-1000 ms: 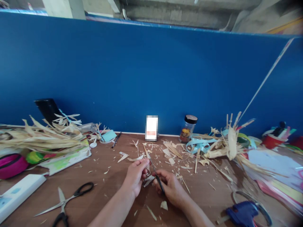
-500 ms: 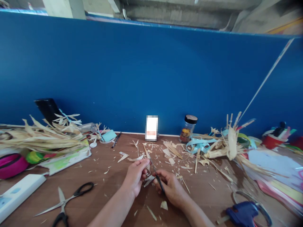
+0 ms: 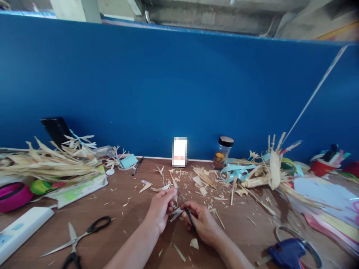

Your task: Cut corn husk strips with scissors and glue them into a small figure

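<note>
My left hand (image 3: pixel 162 207) is closed in a pinch on a thin, pale corn husk strip (image 3: pixel 175 201), mostly hidden by the fingers. Close beside it, my right hand (image 3: pixel 202 222) grips small scissors (image 3: pixel 189 217) by their black handle. Their narrow blades point away from me and reach up to the left fingertips. Whether the blades touch the strip I cannot tell. Husk scraps (image 3: pixel 205 177) and tiny clippings lie on the brown table (image 3: pixel 131 228) around both hands.
Larger scissors (image 3: pixel 74 241) lie spread at the lower left, by a white power strip (image 3: pixel 26 231). Dried husks (image 3: pixel 50 164) are heaped at the left. A black-lidded jar (image 3: pixel 222 153), blue ribbon (image 3: pixel 238 172) and blue glue gun (image 3: pixel 288 252) are to the right. A blue partition (image 3: pixel 179 82) rises behind.
</note>
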The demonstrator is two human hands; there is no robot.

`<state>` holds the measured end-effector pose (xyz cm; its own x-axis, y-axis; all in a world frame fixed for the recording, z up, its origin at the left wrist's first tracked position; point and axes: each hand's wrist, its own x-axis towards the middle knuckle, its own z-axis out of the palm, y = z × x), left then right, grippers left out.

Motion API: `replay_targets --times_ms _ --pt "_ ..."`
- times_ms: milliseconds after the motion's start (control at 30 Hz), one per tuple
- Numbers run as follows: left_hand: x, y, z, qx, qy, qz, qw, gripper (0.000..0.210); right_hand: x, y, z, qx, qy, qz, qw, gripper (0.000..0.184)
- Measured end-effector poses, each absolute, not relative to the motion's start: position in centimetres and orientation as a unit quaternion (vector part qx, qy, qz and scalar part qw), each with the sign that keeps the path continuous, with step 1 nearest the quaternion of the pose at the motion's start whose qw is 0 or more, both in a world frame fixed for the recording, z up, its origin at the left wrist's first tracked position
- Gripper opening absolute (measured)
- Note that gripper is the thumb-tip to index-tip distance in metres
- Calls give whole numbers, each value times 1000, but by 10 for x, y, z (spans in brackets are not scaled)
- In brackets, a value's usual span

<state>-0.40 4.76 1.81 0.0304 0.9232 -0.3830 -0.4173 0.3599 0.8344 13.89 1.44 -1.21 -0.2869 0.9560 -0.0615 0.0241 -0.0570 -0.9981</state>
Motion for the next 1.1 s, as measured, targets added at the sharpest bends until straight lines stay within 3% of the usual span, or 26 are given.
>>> replay_targets --times_ms 1100 --pt "-4 47 22 276 470 501 673 26 140 16 -9 -450 -571 564 390 28"
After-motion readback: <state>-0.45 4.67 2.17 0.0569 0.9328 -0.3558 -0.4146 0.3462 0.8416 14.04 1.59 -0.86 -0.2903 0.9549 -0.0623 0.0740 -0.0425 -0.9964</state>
